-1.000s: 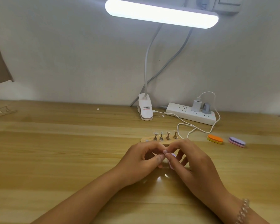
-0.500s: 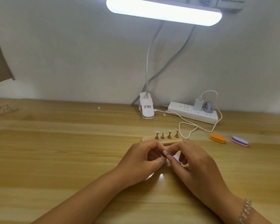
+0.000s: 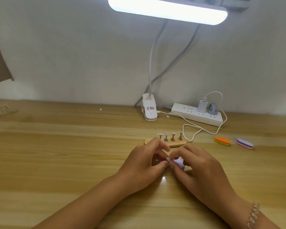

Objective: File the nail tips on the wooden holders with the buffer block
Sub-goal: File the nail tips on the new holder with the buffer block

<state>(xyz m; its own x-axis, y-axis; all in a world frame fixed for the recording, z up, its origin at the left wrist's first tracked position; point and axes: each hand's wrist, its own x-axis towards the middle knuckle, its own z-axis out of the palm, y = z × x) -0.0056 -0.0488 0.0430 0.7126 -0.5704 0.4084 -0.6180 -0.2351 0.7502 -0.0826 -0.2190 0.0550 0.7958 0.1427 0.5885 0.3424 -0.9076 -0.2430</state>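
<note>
1. Table (image 3: 73,162): wood grain, glossy sheen, one glare spot toward the near edge.
2. Holder base (image 3: 175,143): pale, matt wood; stands (image 3: 172,137) shiny metal.
3. Power strip (image 3: 196,115), lamp clip (image 3: 149,109): smooth white plastic.
4. Orange block (image 3: 221,140), purple block (image 3: 243,143): matt.

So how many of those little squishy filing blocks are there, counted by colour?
Orange-and-yellow oval buffer block: 1
Purple-and-pink oval buffer block: 1
Pale lilac buffer block, pinched in the right hand: 1
Total: 3
</note>
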